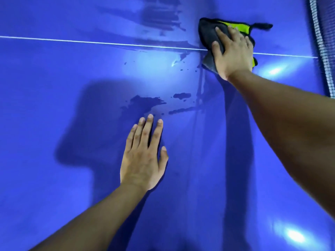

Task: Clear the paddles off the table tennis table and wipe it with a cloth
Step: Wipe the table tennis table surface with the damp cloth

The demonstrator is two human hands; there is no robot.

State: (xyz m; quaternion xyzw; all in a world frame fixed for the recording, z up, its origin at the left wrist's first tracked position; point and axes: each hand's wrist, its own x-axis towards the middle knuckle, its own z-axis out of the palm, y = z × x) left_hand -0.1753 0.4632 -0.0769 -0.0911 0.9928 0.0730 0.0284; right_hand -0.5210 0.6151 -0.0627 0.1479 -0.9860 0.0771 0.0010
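My left hand (143,156) lay flat, fingers straight, on the blue table tennis table (54,73), just short of damp streaks (145,104). No paddles showed, so I judged wiping was the step in hand. My right hand (233,53), fingers spread, pressed the grey-and-green cloth (208,31) onto the white centre line (90,42), near the net (320,42). Next, a steady sweep over unwiped areas. No containers were visible.

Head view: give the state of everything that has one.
Blue table tennis table: partly wet, with dark damp streaks and patches.
Grey and lime-green microfibre cloth: bunched, on the table.
Right hand: fingers spread, pressing the cloth down.
Left hand: flat on the table, holding nothing.
Mesh net: up, at the view's right edge.
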